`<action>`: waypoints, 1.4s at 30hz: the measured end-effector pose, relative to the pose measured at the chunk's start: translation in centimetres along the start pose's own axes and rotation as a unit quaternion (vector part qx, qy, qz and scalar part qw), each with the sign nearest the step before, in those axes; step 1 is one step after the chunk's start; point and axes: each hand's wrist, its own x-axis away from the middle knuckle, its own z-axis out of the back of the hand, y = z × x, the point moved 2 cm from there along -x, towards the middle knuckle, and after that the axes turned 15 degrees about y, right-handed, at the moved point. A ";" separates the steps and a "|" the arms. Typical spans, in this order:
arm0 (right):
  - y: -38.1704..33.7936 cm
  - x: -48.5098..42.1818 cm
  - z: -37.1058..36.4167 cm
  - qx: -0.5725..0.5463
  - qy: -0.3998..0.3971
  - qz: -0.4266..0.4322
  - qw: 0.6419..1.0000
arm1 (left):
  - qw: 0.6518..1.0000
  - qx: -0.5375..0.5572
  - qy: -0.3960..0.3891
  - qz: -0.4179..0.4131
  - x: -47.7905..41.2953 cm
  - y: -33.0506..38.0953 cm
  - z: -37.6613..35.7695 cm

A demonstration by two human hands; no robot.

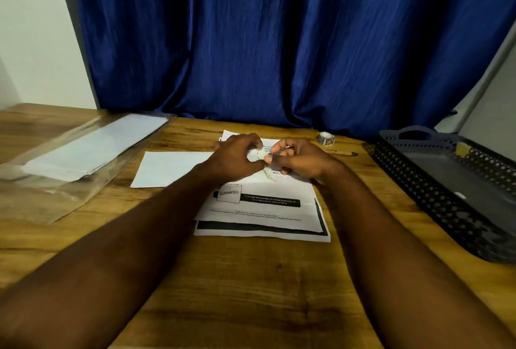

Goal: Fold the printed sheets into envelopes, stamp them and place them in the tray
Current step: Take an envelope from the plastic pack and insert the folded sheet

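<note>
1. By the far left corner of the surface [251,279], a clear plastic sleeve [55,181] holds stacked white envelopes [92,150].
2. Just right of it a blank white paper [167,168] lies flat, its right end hidden under the left forearm.
3. The left grip [237,156], over the middle of the surface, has thumb and forefinger curled, pinching a small white strip [261,156].
4. The strip's loose end hangs down toward the printed sheets [265,209], which lie stacked under both hands, print side up.
5. The right grip [298,158] pinches the same strip, its fingertips almost meeting the left's.
6. Near the far edge stand a small roll [325,138] with a printed band and, just beside it, a pencil [342,152].
7. A dark perforated tray [413,181] lies along the right edge.
</note>
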 end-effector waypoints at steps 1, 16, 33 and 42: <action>0.1 -0.2 -0.2 -0.010 0.042 -0.012 0.999 | 1.000 0.011 0.002 0.004 0.1 0.1 0.1; 0.5 -0.9 -1.8 0.040 0.046 0.024 0.998 | 0.999 -0.036 0.006 -0.004 0.7 0.5 0.5; 0.0 0.1 -0.8 0.175 0.033 0.204 0.963 | 0.995 -0.092 0.023 0.030 -1.3 -0.3 -1.0; 0.2 0.5 -1.0 0.114 0.034 0.164 0.979 | 0.993 -0.058 0.088 0.054 -1.1 0.1 0.0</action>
